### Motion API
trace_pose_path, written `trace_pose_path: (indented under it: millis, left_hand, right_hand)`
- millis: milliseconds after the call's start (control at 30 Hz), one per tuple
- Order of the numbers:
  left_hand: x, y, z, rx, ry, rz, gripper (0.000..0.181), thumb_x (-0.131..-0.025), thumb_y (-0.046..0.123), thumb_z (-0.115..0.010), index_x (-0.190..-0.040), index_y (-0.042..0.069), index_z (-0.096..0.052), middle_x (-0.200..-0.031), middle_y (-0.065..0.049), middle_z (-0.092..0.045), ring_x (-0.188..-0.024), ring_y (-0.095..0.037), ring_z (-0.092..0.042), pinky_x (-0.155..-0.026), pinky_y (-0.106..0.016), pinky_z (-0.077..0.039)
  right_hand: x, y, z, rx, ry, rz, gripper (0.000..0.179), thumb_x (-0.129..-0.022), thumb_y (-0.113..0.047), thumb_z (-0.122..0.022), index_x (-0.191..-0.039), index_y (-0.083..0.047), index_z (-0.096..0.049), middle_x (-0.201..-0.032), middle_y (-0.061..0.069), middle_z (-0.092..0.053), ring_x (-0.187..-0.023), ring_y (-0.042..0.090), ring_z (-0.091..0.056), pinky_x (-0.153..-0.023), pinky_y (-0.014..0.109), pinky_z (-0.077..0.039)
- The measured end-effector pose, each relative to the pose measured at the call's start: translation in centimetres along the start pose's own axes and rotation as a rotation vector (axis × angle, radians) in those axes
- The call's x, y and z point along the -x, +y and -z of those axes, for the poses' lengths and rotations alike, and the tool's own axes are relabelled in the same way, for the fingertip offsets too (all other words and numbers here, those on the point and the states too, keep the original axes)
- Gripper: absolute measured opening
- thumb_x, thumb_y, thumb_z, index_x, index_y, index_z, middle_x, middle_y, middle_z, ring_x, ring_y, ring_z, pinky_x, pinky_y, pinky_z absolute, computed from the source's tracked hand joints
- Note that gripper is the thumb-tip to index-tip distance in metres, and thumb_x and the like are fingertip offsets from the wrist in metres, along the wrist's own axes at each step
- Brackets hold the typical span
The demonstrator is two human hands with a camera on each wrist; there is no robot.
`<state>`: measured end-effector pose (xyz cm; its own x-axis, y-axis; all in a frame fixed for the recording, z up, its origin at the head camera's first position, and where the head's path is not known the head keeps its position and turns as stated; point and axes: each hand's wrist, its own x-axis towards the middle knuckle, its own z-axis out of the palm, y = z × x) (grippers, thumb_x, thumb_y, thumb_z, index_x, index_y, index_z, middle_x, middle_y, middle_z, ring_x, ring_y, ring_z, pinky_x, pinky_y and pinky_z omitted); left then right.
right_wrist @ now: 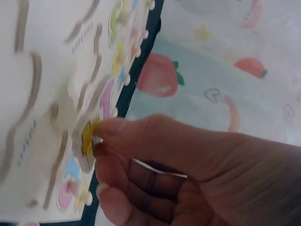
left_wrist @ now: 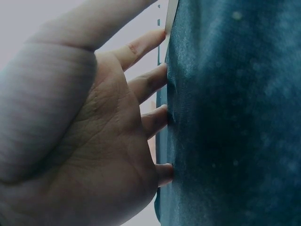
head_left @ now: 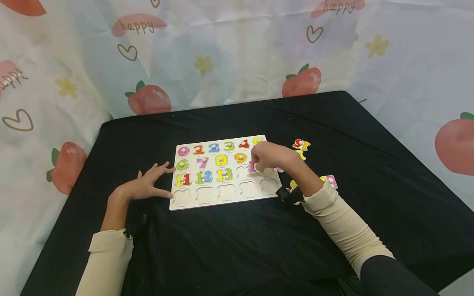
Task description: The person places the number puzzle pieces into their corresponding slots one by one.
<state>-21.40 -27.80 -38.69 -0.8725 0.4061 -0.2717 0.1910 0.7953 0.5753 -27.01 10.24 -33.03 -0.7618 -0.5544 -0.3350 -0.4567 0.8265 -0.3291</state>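
A pale wooden number puzzle board (head_left: 215, 195) lies on the black cloth, with knobbed digits seated in its upper rows and bare recesses below. My left hand (head_left: 148, 183) spreads its fingers at the board's left edge, thumb and fingertips touching it. In the left wrist view the palm (left_wrist: 103, 122) shows with straight fingers. Above the third row, my right hand (head_left: 272, 156) pinches a number puzzle piece (right_wrist: 88, 139) with a pink 1 and a yellow digit. Thumb and index finger hold its knob; the piece tilts over the recesses in the right wrist view.
Right of the board lie loose number pieces: a red-and-yellow one (head_left: 301, 144), a yellow one (head_left: 300, 155) below it, and a pink-and-yellow one (head_left: 331, 181). Others are partly hidden under the right wrist. A patterned curtain (head_left: 237, 49) hangs behind the cloth-covered table (head_left: 222, 246).
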Motion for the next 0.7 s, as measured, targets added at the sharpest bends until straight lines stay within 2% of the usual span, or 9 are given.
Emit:
trace_pose_path:
  millis: [167,700]
  left_hand:
    - [0.0,0.2,0.1,-0.003,0.0,-0.001,0.092,-0.075,0.047,-0.074,-0.147,0.009,-0.029,-0.154,-0.023,-0.01,-0.138,-0.044,0.006,-0.095,-0.073,0.009]
    - [0.3,0.2,0.0,-0.015,0.01,-0.004,0.093,-0.075,0.048,-0.074,-0.147,0.01,-0.029,-0.154,-0.021,-0.009,-0.139,-0.043,0.005,-0.097,-0.072,0.008]
  right_hand:
    - [-0.5,-0.8,-1.1,0.008,-0.052,0.042,0.008,-0.084,-0.005,-0.067,-0.091,-0.005,-0.065,-0.077,0.001,-0.059,-0.071,0.018,-0.053,-0.061,0.026,-0.041]
    - [-1.2,-1.5,-2.0,-0.006,0.005,0.063,0.013,-0.084,-0.007,-0.069,-0.096,-0.005,-0.065,-0.078,0.0,-0.061,-0.074,0.016,-0.056,-0.062,0.025,-0.042]
